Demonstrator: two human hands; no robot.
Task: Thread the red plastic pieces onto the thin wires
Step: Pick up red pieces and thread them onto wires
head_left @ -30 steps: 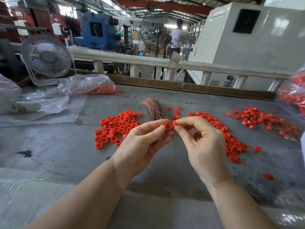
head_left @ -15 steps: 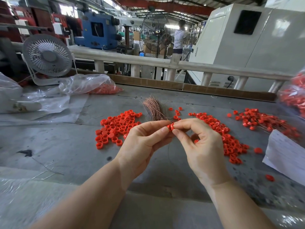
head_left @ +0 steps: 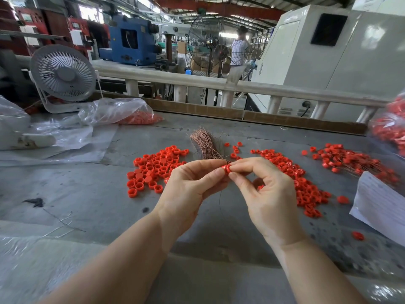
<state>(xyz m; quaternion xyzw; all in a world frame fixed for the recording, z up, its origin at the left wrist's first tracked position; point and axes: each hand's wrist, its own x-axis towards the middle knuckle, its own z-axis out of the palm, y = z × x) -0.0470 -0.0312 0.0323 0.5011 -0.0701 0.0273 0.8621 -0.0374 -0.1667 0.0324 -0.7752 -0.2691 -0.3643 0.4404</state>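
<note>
My left hand (head_left: 190, 185) and my right hand (head_left: 265, 189) meet above the grey table (head_left: 87, 194), both pinching a small red plastic piece (head_left: 226, 168) between thumb and forefinger. A thin dark wire (head_left: 219, 198) hangs down below the pinch. A bundle of copper-coloured wires (head_left: 205, 145) lies just behind the hands. Loose red pieces lie in a pile on the left (head_left: 155, 167) and a pile on the right (head_left: 302, 183). Pieces strung on wires (head_left: 350, 161) lie at the far right.
A grey desk fan (head_left: 63, 75) stands at the back left beside a clear plastic bag holding red pieces (head_left: 122, 113). A white lined paper (head_left: 381, 205) lies at the right edge. Another bag of red pieces (head_left: 392, 128) sits far right. A low board borders the table's far side.
The two hands have closed together on the red piece. The white paper has come into view at the right edge.
</note>
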